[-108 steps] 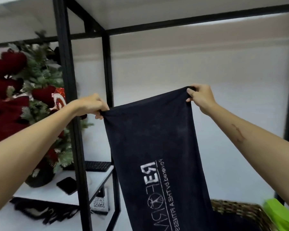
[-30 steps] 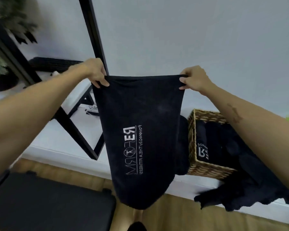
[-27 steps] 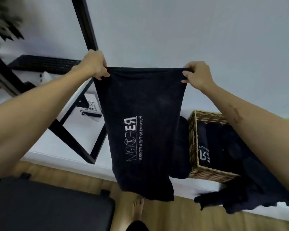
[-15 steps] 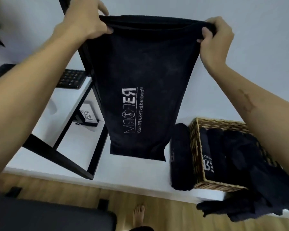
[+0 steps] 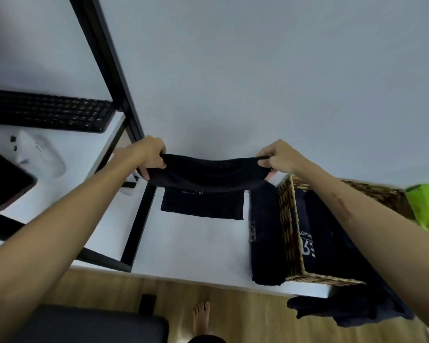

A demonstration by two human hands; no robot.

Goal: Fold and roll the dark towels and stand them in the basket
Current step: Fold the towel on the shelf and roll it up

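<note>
A dark towel (image 5: 203, 184) with white print hangs between my two hands over the white table top (image 5: 188, 241), its lower end lying flat on the table. My left hand (image 5: 150, 157) grips its left top corner, my right hand (image 5: 276, 157) its right top corner. To the right stands a wicker basket (image 5: 289, 233) holding dark towels (image 5: 315, 231). A rolled dark towel (image 5: 264, 236) lies against the basket's left wall. Another loose dark towel (image 5: 347, 310) spills over the table's front edge.
A black metal frame post (image 5: 114, 78) rises at the left, with a shelf carrying a keyboard (image 5: 45, 112), a white mouse (image 5: 41, 157) and a phone (image 5: 3, 179). A green bag (image 5: 426, 206) sits at the right. Below are the wooden floor, a black bench (image 5: 92, 328) and my bare foot (image 5: 202, 318).
My hands have come down from high up toward the table with the towel. Its lower end now lies on the table and the cloth sags between my hands.
</note>
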